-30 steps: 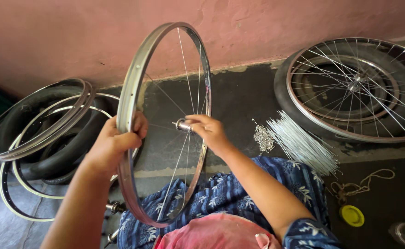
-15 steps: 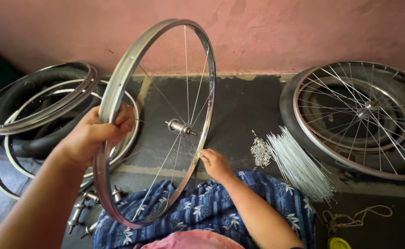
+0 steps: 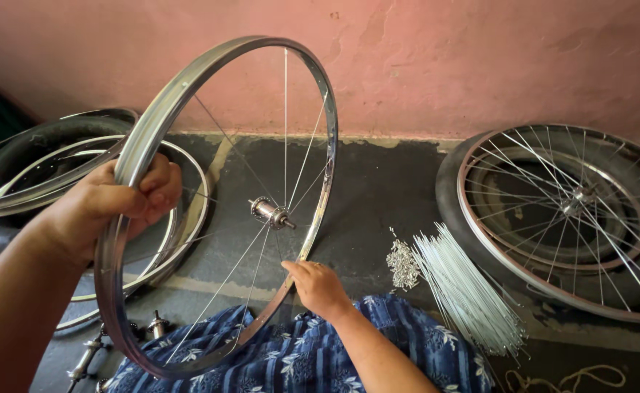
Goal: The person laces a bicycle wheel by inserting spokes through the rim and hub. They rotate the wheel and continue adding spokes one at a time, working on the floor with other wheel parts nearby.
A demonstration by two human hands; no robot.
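I hold a shiny metal bicycle rim (image 3: 211, 73) upright over my lap. My left hand (image 3: 112, 204) grips its left side. A metal hub (image 3: 270, 213) sits in the middle, joined to the rim by a few thin spokes. My right hand (image 3: 320, 285) rests at the lower right of the rim, fingers pinched at the rim edge where a spoke meets it. Blue flowered cloth (image 3: 298, 360) covers my lap below the rim.
A bundle of loose spokes (image 3: 465, 291) and a small heap of nipples (image 3: 404, 263) lie on the dark floor to the right. A spoked wheel (image 3: 575, 211) rests on a tyre at far right. Stacked rims and tyres (image 3: 36, 167) lie left, spare hubs (image 3: 91, 356) below. A pink wall stands behind.
My right hand has left the hub and dropped to the lower right edge of the rim. The rim has tilted and turned a little in my left hand.
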